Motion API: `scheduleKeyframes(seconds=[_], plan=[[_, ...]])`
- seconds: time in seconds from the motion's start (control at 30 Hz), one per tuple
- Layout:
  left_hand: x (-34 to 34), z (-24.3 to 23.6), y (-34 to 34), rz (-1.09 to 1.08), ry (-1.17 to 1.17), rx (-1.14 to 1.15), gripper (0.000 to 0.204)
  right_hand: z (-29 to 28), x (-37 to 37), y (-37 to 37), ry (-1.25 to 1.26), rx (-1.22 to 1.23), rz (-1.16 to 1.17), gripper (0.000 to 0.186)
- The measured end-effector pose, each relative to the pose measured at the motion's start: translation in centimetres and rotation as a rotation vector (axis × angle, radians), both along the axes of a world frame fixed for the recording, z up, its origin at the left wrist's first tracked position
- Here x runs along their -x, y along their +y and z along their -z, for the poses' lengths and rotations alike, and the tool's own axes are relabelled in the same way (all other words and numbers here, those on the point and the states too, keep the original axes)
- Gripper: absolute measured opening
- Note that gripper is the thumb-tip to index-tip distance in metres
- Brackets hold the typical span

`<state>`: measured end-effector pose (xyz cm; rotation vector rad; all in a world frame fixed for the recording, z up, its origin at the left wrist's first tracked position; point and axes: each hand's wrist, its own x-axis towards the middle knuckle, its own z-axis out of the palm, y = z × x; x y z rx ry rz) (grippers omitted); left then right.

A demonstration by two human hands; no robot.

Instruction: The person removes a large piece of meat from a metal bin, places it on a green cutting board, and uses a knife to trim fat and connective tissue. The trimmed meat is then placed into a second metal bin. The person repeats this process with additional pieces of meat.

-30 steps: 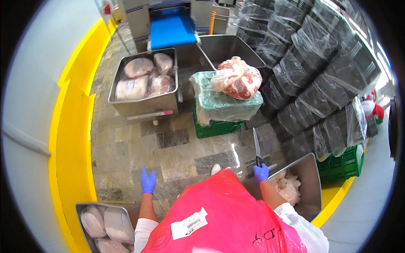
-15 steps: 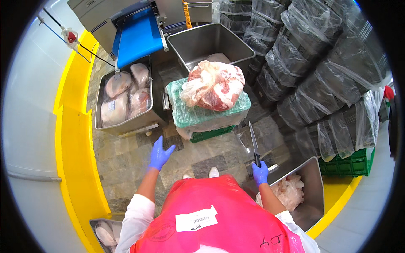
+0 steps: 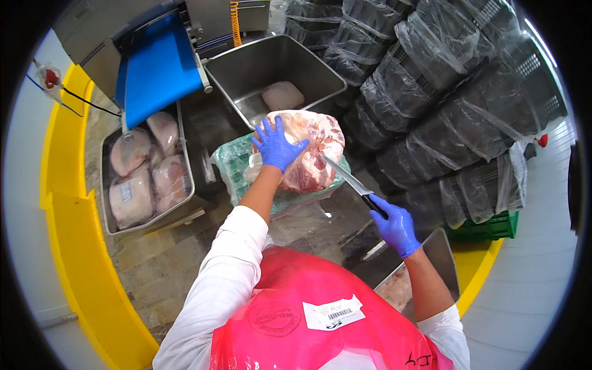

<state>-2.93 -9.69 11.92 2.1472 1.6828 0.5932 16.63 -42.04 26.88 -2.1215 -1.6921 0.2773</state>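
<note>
A large slab of raw meat [image 3: 308,163], pink with white fat, lies on a green crate wrapped in clear film [image 3: 229,166]. My left hand [image 3: 277,148], in a blue glove, rests on its upper left with fingers spread. My right hand [image 3: 394,227], gloved the same way, is closed round the black handle of a long knife [image 3: 348,176]. The blade points up and left, and its tip meets the meat's right-hand part; whether it has gone in I cannot tell.
Left of the crate, a steel bin [image 3: 191,176] holds several wrapped meat pieces, below a blue conveyor [image 3: 157,74]. Behind stands another steel bin [image 3: 225,80] with one pale piece [image 3: 283,95]. Film-wrapped dark crates [image 3: 425,117] line the right. A third bin [image 3: 445,259] is near my right forearm.
My left hand has moved forward from open air onto the meat. My right hand has brought the knife up and forward until its tip meets the meat. The whole view has shifted.
</note>
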Motion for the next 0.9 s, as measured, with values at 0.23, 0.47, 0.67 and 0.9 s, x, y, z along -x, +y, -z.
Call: scheduleKeyframes(seconds=[0.23,0.47,0.67,0.9], plan=[[1.1,-1.1,2.5,0.048,0.007,0.214,0.095,-11.6,-0.9,11.1,-0.222,0.431,-0.146,0.036],[2.0,0.4,2.9,0.033,-0.050,0.140,0.085,-15.3,-1.2,21.1,-0.360,0.687,-0.343,0.036],[1.7,0.0,2.6,-0.007,-0.073,0.127,0.080,-14.4,-2.3,22.9,-0.361,0.675,-0.471,0.035],[0.7,0.5,2.5,-0.037,-0.002,0.100,0.079,-5.3,-8.5,12.1,-0.157,0.405,-0.368,0.044]])
